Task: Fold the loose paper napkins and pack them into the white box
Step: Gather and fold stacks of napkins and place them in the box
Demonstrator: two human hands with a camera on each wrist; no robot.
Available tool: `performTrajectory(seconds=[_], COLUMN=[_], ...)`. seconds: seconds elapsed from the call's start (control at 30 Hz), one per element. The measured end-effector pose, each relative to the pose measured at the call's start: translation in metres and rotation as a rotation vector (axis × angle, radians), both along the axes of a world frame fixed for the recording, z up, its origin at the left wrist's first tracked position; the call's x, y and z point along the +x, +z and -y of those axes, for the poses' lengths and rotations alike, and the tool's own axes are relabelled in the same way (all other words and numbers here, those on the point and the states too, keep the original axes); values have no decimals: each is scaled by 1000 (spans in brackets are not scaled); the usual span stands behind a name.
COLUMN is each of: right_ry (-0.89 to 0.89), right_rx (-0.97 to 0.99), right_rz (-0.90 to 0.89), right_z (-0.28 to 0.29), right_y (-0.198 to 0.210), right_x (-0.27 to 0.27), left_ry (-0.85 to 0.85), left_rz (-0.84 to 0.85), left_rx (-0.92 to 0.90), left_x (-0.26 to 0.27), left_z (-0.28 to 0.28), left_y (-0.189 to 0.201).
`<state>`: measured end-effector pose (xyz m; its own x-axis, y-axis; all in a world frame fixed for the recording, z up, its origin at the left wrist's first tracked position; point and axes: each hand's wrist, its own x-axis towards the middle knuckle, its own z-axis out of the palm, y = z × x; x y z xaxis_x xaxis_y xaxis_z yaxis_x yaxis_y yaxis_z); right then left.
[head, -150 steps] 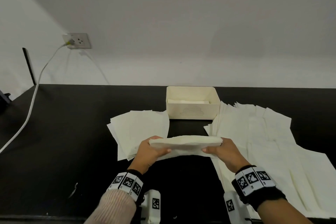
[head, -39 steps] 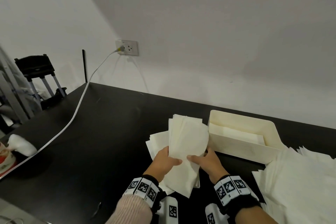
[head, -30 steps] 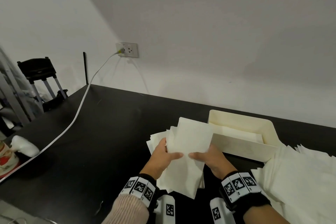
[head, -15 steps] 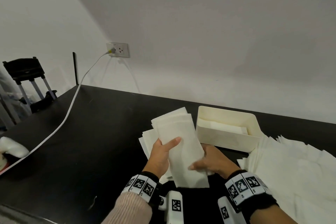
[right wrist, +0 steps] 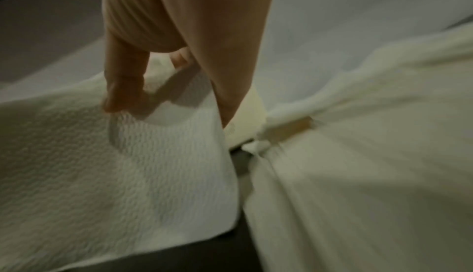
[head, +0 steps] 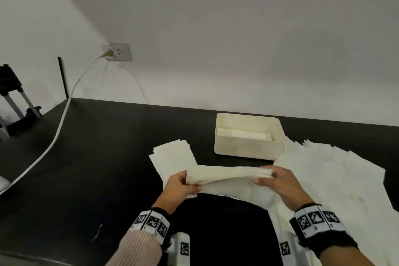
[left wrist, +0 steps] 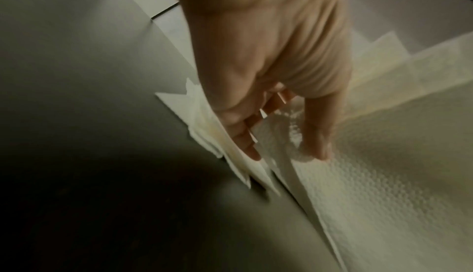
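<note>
I hold a folded bundle of white paper napkins (head: 228, 176) crosswise above the black table (head: 108, 157), in front of the white box (head: 248, 147). My left hand (head: 181, 185) pinches its left end, thumb on the near side and fingers behind. My right hand (head: 278, 181) pinches the right end. The left wrist view shows the left hand (left wrist: 281, 145) with embossed napkin layers (left wrist: 384, 185) between thumb and fingers. In the right wrist view the right hand (right wrist: 163, 102) grips the napkin sheet (right wrist: 128, 165). Folded napkins (head: 244, 134) lie inside the box.
A stack of folded napkins (head: 172, 155) lies left of the box. Loose unfolded napkins (head: 334, 175) spread over the table's right side. A white cable (head: 58, 131) runs from a wall socket (head: 116, 51) across the left of the table. A black stand (head: 13, 101) is far left.
The bundle was upright over the left stack half a second ago; it now lies crosswise, one hand at each end, in front of the box. The head view swung right.
</note>
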<state>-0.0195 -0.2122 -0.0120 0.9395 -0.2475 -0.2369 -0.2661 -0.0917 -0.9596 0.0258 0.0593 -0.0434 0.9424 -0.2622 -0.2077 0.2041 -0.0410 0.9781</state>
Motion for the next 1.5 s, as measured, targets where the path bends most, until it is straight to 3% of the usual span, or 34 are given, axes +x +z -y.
performTrajectory(seconds=[0.1,0.2,0.5,0.83,1.0,1.2,1.3,1.5], right_ry=[30,47,-92,107,20,91,99,-37], right_rx=[56,76,236,161,125,-23,-113,1], right_rz=[-88,-126,38,-67,-43,-56,-80,-4], right_z=[4,3,-14,-2,-2,-9,-13,-14], right_y=[-21,-28,-8,-17,-19,-16,-22,-11], right_x=[-9,-13,-10,-16,-16,-15,-14,-10], left_ry=[-13,-28,26,105,75,-38,24,137], left_rz=[24,2,-159,-69,-13,-7,-53,-56], left_rx=[101,87,29,-68,-158,-16,15,-16], left_x=[-5,-11,-12,-22,-18,-20,-26,-22], left_z=[-4,-6,10,16,12,13,21,28], left_y=[-11,-15,-6,0,6,5,0,10])
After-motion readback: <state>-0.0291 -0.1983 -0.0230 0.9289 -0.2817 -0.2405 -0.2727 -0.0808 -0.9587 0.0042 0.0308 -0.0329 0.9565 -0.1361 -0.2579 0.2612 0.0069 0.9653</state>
